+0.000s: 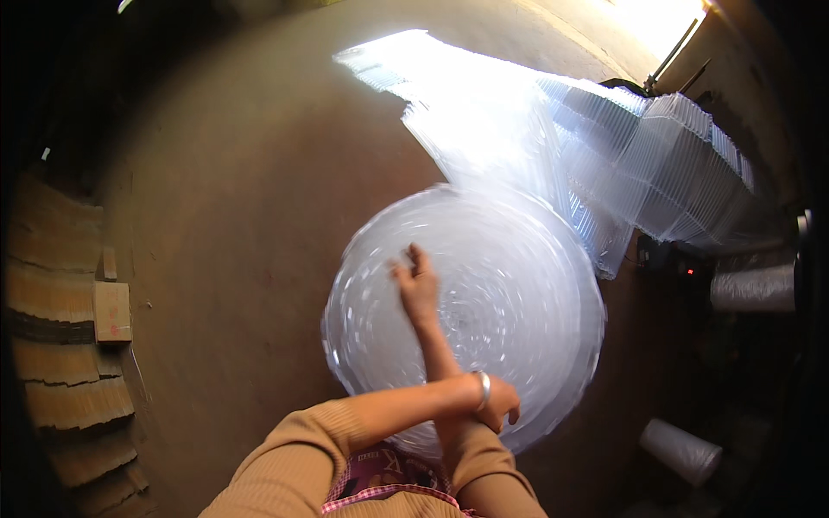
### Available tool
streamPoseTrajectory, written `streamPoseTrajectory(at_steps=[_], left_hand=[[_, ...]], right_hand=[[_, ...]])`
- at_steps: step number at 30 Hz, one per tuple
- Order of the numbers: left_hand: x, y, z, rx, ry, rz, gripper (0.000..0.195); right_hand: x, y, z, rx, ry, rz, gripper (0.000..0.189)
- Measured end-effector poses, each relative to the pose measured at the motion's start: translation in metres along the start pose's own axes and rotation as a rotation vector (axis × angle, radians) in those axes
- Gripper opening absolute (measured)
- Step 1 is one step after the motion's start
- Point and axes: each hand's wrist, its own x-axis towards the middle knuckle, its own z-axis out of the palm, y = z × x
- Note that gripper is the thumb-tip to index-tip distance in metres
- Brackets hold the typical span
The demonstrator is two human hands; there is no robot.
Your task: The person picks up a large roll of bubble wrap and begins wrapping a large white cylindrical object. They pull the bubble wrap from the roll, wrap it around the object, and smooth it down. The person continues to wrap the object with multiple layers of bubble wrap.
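Observation:
A large round roll of clear plastic air-cushion film (544, 278) lies before me, its spiral layers facing up and streaked by motion blur. My arms cross over its near side. My right hand (416, 288) is above the left half of the roll with its fingers apart, holding nothing; whether it touches the film cannot be told. Over my right forearm passes my left wrist, which wears a silver bangle (484, 390). Near the roll's lower right edge, my left hand (500, 403) hangs with bent fingers, partly hidden. A bright sheet of the film (486, 110) stretches away from the roll's far side.
Ribbed air-column film (673, 162) is heaped at the upper right. Below it are a small red light (690, 272) and a plastic-wrapped roll (754, 285). Another roll (681, 450) lies lower right. Stacked flat cardboard (55, 362) and a carton (113, 312) line the left.

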Motion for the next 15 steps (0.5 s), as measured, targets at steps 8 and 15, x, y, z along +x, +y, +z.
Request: streamPoseTrajectory(at_steps=[8,15], left_hand=[[-0.098,-0.120,0.047,0.194,1.509,-0.974,0.073],[-0.047,-0.143,-0.038,0.453,1.027,-0.320,0.074]], right_hand=[[-0.005,-0.028,-0.165,-1.377,0.090,-0.635,0.023],[-0.188,-0.027,-0.123,-1.322,0.194,0.200,0.019]])
